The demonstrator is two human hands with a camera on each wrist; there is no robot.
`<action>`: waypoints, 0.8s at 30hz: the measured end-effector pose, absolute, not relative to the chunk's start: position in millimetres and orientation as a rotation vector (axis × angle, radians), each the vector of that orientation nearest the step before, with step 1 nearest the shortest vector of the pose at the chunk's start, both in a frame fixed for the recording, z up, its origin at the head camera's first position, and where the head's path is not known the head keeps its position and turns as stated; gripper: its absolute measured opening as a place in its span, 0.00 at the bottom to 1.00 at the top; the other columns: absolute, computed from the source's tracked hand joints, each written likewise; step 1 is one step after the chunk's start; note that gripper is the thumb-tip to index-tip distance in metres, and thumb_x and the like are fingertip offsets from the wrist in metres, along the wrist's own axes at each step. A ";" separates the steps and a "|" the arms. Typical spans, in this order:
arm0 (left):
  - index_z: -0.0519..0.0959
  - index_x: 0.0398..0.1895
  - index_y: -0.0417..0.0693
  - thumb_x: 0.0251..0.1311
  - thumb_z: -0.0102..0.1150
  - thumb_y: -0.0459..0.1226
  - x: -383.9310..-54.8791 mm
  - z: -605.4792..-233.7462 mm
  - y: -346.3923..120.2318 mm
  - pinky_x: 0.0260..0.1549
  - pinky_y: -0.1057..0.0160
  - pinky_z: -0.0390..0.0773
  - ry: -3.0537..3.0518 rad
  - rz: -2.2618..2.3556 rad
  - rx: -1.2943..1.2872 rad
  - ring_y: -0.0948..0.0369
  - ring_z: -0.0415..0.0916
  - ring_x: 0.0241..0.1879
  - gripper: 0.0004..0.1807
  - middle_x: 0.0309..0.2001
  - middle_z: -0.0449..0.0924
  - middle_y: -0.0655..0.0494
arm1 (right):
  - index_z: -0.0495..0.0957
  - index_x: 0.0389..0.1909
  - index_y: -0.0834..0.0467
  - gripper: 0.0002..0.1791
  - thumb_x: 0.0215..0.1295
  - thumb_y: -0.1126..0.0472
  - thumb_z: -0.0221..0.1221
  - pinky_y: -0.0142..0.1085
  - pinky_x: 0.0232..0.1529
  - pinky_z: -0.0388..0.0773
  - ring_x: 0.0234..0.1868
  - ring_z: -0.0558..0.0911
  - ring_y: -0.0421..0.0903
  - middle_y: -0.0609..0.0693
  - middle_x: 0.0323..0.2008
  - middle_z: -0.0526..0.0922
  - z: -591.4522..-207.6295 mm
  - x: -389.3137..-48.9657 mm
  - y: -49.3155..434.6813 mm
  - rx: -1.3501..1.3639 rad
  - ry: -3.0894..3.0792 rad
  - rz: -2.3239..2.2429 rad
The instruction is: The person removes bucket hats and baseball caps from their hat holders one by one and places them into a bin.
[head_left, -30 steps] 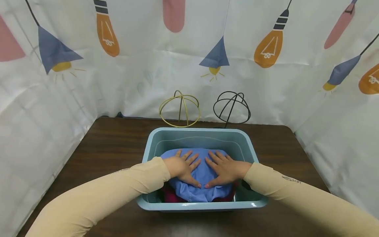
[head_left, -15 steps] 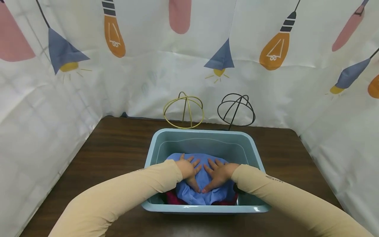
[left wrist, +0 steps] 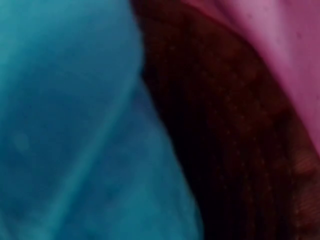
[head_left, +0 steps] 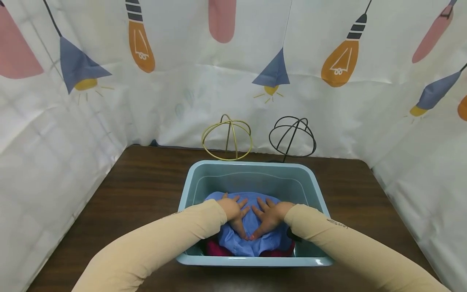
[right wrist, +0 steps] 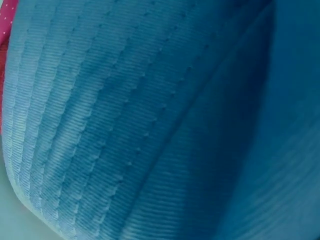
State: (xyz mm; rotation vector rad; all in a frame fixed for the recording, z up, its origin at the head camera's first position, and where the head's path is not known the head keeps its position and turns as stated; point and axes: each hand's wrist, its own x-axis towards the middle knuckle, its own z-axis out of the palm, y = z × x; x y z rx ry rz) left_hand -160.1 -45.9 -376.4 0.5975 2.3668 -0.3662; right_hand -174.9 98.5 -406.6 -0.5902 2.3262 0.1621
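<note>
A light blue hat with rows of stitching on its brim lies in a pale blue plastic tub. Spread fingers of my left hand press on its left side. On its right side my right hand presses likewise, and the thumbs nearly meet. Below the blue hat, dark red fabric shows at the front of the tub. The left wrist view has a dark stitched brim beside pink fabric. Neither wrist view clearly shows fingers.
Behind the tub stand a gold wire hat stand and a black wire hat stand. The dark wooden table extends to both sides. A white printed cloth hangs around the back and sides.
Both hands have drawn closer together and pressed lower on the blue hat, whose top has sunk within the tub. The head view has shifted slightly. Little differs over the last half second.
</note>
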 end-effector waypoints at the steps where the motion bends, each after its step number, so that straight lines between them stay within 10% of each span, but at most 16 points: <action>1: 0.52 0.74 0.63 0.48 0.56 0.67 -159.0 -375.8 -45.3 0.67 0.49 0.45 2.366 -0.363 0.597 0.62 0.41 0.72 0.50 0.74 0.43 0.67 | 0.50 0.74 0.49 0.55 0.49 0.24 0.53 0.58 0.66 0.47 0.73 0.42 0.56 0.51 0.75 0.42 -406.5 -174.0 98.8 -0.577 2.326 0.149; 24: 0.54 0.73 0.66 0.50 0.51 0.69 -173.0 -362.8 -51.8 0.66 0.43 0.44 2.347 -0.348 0.525 0.59 0.44 0.72 0.47 0.73 0.46 0.69 | 0.55 0.72 0.53 0.48 0.56 0.32 0.56 0.52 0.67 0.52 0.72 0.50 0.56 0.54 0.73 0.50 -370.5 -180.7 84.6 -0.635 2.304 0.212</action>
